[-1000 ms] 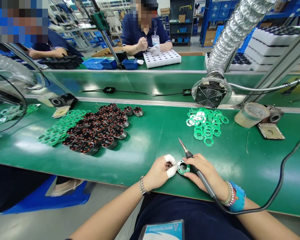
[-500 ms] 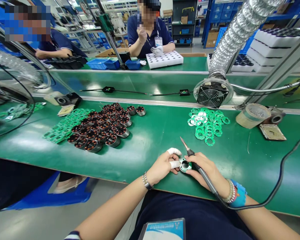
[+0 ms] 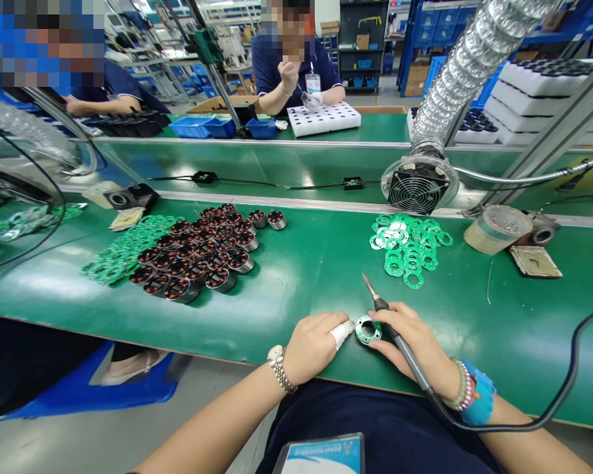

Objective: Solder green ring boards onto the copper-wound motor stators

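A soldering iron (image 3: 406, 355) lies across my right hand (image 3: 418, 336), which is closed on it. Its tip points up and to the left, above the bench. Thumb and fingertips of that same hand rest at the right side of a round part topped by a green ring-shaped circuit board (image 3: 362, 336). My left hand (image 3: 313, 345) is just left of this part, back up, fingers curled together. White wrapping covers its fingertip close to the ring. Whatever those fingers may hold is hidden.
Green ring boards (image 3: 411, 247) lie loose beyond my hands. Copper-wound motor stators (image 3: 197, 253) stand grouped at left, beside more green boards (image 3: 128, 250). A fan with a foil duct (image 3: 415, 187), a plastic tub (image 3: 497, 230) and a sponge holder (image 3: 536, 260) stand behind. A co-worker (image 3: 296, 72) sits opposite.
My left hand has turned back-up and its fingers have drawn off the round part to its left side. The right hand keeps the soldering iron and has shifted slightly.
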### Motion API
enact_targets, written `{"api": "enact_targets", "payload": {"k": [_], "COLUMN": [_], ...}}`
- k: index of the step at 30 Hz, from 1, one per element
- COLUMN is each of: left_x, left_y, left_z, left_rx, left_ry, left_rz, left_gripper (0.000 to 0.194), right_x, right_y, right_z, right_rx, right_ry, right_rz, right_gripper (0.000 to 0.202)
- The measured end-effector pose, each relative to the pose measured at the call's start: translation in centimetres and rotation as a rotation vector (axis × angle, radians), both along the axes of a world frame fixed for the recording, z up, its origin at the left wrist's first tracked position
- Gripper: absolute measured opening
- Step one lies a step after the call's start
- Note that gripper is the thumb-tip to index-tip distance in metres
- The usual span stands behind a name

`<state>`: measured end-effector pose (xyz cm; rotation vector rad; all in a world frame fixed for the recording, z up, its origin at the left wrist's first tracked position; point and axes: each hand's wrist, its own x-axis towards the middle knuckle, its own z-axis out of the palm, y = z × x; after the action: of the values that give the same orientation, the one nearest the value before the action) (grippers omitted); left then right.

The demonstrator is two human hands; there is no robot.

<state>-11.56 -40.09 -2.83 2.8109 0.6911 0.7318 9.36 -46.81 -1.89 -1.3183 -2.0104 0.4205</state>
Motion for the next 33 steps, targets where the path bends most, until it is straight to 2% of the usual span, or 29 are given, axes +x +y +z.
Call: {"api": "enact_targets", "payload": {"k": [7, 9, 11, 13, 15, 17, 20, 21, 22, 24, 29, 33], "left_x": [-0.2, -0.2, -0.2, 0.0, 0.6, 1.4, 2.5, 2.7, 2.7, 2.4, 0.9, 0.9], "left_y": [1.2, 1.4, 1.5, 1.7, 1.9, 1.9, 1.6, 1.5, 1.4, 1.4, 2.2, 2.8], "left_z": [1.1, 1.0, 0.9, 0.9, 1.1, 1.4, 1.5, 1.5, 1.5, 1.4, 0.9, 0.5], "left_rx": [0.28, 0.28, 0.196, 0.012, -0.278, -0.695, -1.412, -1.592, -1.704, -1.721, -1.418, -1.258], "left_ry": [0.029, 0.041, 0.036, 0.035, 0.052, 0.067, -0.019, -0.065, -0.111, -0.171, -0.248, -0.251], "left_rz": [-0.152, -0.187, -0.188, -0.159, -0.097, -0.019, 0.141, 0.185, 0.216, 0.216, 0.126, 0.032], "left_gripper": [0.019, 0.019, 0.02, 0.019, 0.018, 0.016, 0.015, 0.014, 0.016, 0.021, 0.024, 0.017], "right_x": [-0.1, -0.1, -0.1, 0.0, 0.0, 0.0, 0.0, 0.0, 0.0, 0.0, 0.0, 0.0], "right_y": [0.1, 0.1, 0.2, 0.2, 0.2, 0.2, 0.2, 0.2, 0.2, 0.2, 0.3, 0.3], "right_z": [0.0, 0.0, 0.0, 0.0, 0.0, 0.0, 0.1, 0.1, 0.1, 0.0, -0.1, -0.1], "right_rx": [-0.037, -0.045, -0.055, -0.06, -0.067, -0.075, -0.077, -0.077, -0.077, -0.081, -0.078, -0.083], "right_ry": [0.049, 0.055, 0.062, 0.072, 0.079, 0.079, 0.074, 0.075, 0.077, 0.088, 0.107, 0.11], "right_rz": [0.01, 0.014, 0.014, 0.014, 0.019, 0.026, 0.029, 0.027, 0.026, 0.024, 0.023, 0.015], "right_gripper": [0.029, 0.029, 0.029, 0.029, 0.029, 0.029, 0.029, 0.029, 0.029, 0.029, 0.03, 0.03]}}
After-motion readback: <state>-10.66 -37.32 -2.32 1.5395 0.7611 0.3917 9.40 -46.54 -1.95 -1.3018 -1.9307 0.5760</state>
